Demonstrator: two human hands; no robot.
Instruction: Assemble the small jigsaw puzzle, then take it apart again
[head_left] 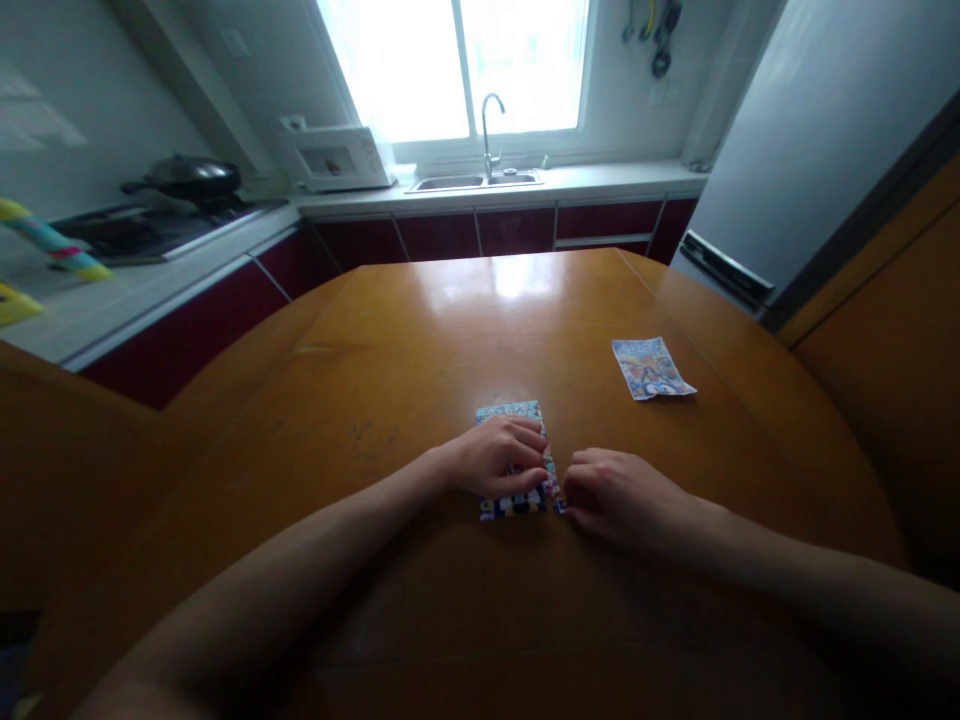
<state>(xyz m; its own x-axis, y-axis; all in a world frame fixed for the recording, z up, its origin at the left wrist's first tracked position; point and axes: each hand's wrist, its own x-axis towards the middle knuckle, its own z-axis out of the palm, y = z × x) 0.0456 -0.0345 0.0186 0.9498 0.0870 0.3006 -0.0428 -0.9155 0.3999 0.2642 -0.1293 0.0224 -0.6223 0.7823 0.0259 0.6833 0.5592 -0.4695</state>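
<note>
A small, colourful jigsaw puzzle (514, 507), partly assembled, lies on the wooden table in front of me. My left hand (501, 457) rests flat across its middle, fingers stretched out, hiding much of the picture. Just right of the puzzle's lower corner, my right hand (611, 492) is closed in a pinch. At its fingertips shows the edge of a small dark-blue and white puzzle piece (561, 507), beside the puzzle's right edge. Whether the piece touches the rest, I cannot tell. Farther right lies a creased printed picture sheet (651, 368), one corner slightly raised.
The glossy wooden table (420, 340) has rounded sides. Behind it run a counter with a sink (476, 181) and a white microwave (341, 157). A black pan (187, 178) sits on the stove at left. A fridge (810, 130) stands at right.
</note>
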